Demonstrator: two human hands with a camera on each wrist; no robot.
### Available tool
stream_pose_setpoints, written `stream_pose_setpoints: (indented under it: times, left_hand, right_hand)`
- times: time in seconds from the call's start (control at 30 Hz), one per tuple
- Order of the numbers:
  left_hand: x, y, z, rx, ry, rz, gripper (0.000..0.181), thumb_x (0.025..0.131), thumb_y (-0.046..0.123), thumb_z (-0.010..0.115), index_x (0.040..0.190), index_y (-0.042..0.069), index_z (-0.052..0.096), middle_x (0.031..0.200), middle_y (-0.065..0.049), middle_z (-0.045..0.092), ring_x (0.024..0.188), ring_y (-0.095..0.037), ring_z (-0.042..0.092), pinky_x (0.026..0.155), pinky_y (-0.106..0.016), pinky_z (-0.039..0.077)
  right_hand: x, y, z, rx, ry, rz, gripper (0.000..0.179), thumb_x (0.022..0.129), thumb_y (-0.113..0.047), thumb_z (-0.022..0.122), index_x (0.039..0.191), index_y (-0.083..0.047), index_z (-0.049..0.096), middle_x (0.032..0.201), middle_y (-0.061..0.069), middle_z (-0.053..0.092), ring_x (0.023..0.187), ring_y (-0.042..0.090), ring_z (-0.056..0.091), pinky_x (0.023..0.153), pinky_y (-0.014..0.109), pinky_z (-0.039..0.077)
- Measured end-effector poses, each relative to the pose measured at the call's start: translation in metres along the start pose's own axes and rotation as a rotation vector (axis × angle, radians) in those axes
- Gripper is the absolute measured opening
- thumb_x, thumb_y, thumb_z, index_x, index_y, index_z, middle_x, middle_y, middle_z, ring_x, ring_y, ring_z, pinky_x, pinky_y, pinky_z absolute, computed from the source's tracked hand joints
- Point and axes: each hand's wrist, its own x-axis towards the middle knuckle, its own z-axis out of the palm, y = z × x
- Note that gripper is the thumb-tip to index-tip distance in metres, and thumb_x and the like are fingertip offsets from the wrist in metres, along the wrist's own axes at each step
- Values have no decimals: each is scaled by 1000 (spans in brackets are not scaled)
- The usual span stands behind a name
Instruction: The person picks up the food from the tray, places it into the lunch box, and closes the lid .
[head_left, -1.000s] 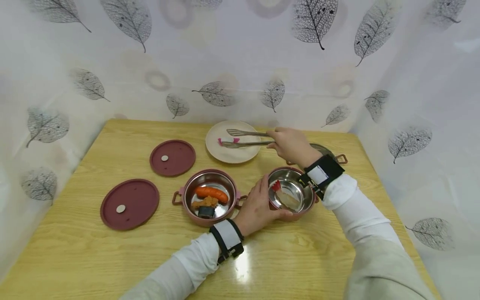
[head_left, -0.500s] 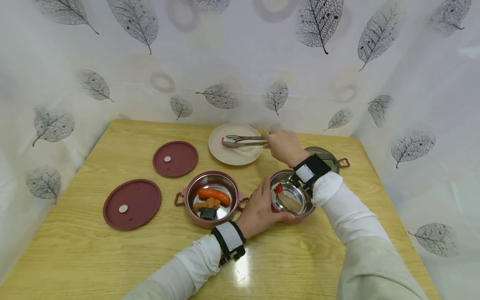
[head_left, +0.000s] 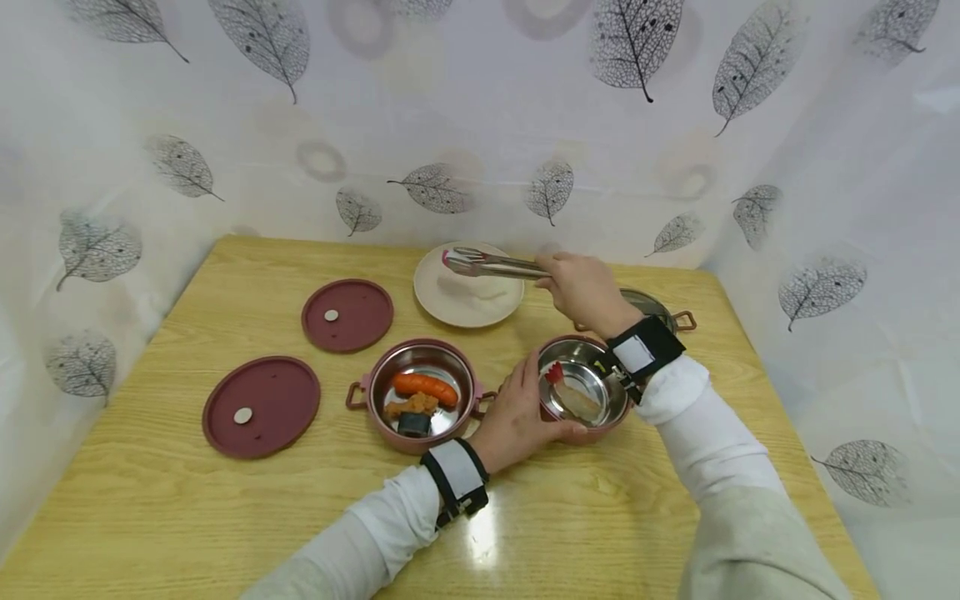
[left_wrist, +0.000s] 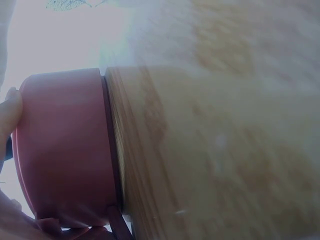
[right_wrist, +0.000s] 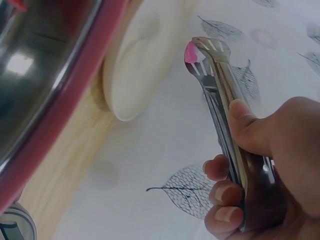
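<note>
My left hand (head_left: 517, 421) grips the side of a pink pot (head_left: 609, 426) with a steel inside; a breaded shrimp (head_left: 577, 402) with a red tail lies in it. In the left wrist view, a fingertip rests at the rim of that pot (left_wrist: 65, 150). My right hand (head_left: 588, 292) holds metal tongs (head_left: 510, 267), squeezed together above the cream plate (head_left: 431, 300). Pinched in their tips is a small white and pink piece, mostly hidden; its pink end (right_wrist: 190, 52) shows in the right wrist view.
Left of the gripped pot stands a second pink pot (head_left: 375, 425), holding a sausage (head_left: 423, 387), a fried piece (head_left: 411, 406) and a dark roll (head_left: 414, 424). Two maroon lids (head_left: 285, 408) (head_left: 352, 329) lie further left. A glass lid (head_left: 651, 307) is partly behind my right wrist.
The tongs' arms have come together on the white and pink piece and lifted it off the plate. My right hand rose slightly; the left hand stays on the pot.
</note>
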Motion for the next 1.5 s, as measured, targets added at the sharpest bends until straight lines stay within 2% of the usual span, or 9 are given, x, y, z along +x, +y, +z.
stream_pose_setpoints:
  times: [0.13,0.27,0.43,0.77,0.93,1.23,1.37,1.43,1.5]
  left_hand:
    - [0,0,0,-4,-3,-4,122,66,67,71,152,19,1,152,-13,27,137,-26,34,106,-45,37]
    - [-1,0,-1,-14,-9,-7,122,66,67,71,152,19,-1,153,-12,25,138,-25,32,107,-44,36]
    - [-1,0,-1,-25,-10,-9,121,67,66,71,152,22,-1,153,-11,25,137,-24,33,107,-43,37]
    - [-1,1,-1,-50,-7,-7,120,67,64,73,152,21,0,153,-11,25,137,-24,33,107,-43,37]
    - [-1,0,-1,-41,-9,-4,121,66,65,72,153,19,1,153,-12,25,138,-25,32,108,-43,36]
    - [0,0,-2,-28,-20,-15,122,66,67,71,153,17,1,155,-11,22,139,-25,30,110,-44,33]
    - [1,-1,-1,-29,-15,-4,122,66,66,72,153,17,2,155,-11,22,139,-26,31,109,-44,34]
    - [1,-1,-1,-37,-12,-1,122,66,65,73,153,17,3,154,-11,23,138,-26,31,109,-44,35]
    - [1,-1,-1,-45,-8,1,121,66,64,74,153,17,3,154,-12,24,138,-26,32,108,-44,35]
  right_hand:
    - [-8,2,-14,26,-15,56,32,93,-30,58,118,-11,62,91,8,67,77,27,65,66,42,52]
    - [-19,4,-27,52,6,71,37,93,-30,58,124,-10,60,90,9,66,74,25,63,64,41,50]
    - [-35,6,-44,62,64,48,31,93,-26,58,118,-9,61,79,6,61,65,21,57,59,36,45]
    - [-71,10,-74,69,152,10,25,89,-19,65,112,-9,63,72,4,57,56,15,43,54,29,33]
    - [-91,10,-84,84,214,-35,27,83,-15,70,109,-6,66,77,5,63,59,16,46,58,30,36]
    - [-142,12,-100,101,158,36,39,79,-9,72,117,-1,65,94,14,70,70,22,61,61,39,45]
    - [-166,16,-103,76,111,48,35,79,-11,73,113,-4,67,88,9,71,57,8,49,54,28,37]
    - [-177,17,-104,70,72,55,31,80,-12,73,110,-7,68,82,3,70,54,2,39,52,23,32]
    - [-185,16,-104,70,21,72,27,81,-14,72,108,-11,68,79,-2,67,53,0,36,51,21,30]
